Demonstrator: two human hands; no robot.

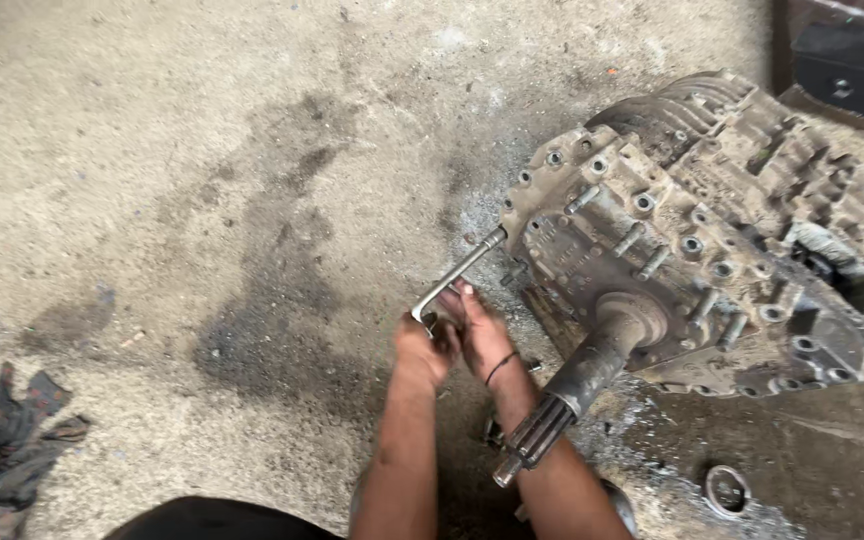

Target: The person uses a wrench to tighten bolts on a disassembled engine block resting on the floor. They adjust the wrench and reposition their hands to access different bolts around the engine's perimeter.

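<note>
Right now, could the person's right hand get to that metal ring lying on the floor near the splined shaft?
Probably yes. The right hand grips the bent wrench along with the left hand, so it would have to let go. The ring lies on bare floor past the splined shaft, which the arm would need to cross.

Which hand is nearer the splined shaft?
Right. The right hand grips the L-shaped wrench just beside the splined shaft; the left hand holds the wrench's bend, farther from it.

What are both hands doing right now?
Left hand: closed on the bent silver L-shaped metal wrench.
Right hand: closed on the same wrench, by its bend.
</note>
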